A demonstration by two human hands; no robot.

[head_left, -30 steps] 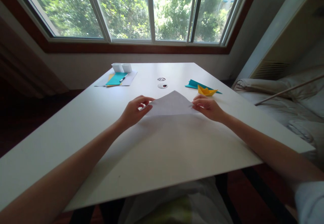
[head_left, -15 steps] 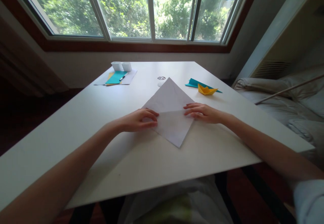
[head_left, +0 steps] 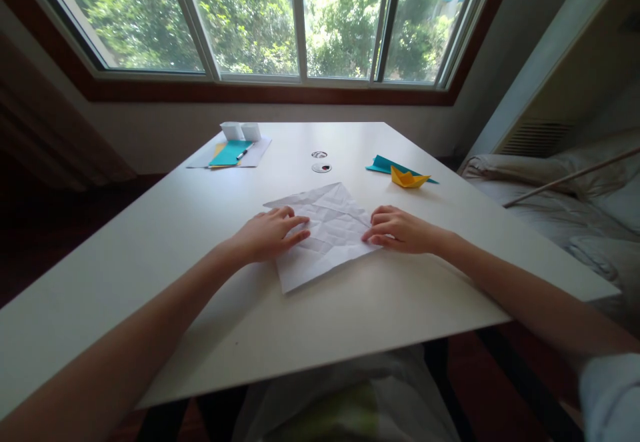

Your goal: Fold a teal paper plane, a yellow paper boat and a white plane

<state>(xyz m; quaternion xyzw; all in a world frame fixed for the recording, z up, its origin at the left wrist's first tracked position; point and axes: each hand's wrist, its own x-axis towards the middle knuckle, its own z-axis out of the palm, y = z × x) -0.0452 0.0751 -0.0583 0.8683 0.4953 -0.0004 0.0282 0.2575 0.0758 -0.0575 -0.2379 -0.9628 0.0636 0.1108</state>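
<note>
White creased paper [head_left: 327, 232] lies flat mid-table; left hand [head_left: 267, 234] and right hand [head_left: 400, 230] rest on its side edges, fingers extended, gripping nothing. Better to press evenly so it cannot slide

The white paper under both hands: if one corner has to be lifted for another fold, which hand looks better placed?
Probably the right hand. Its fingertips lie at the right corner of the white paper, by the edge. The left hand rests flat further onto the sheet, so it suits pinning it to the table.
</note>
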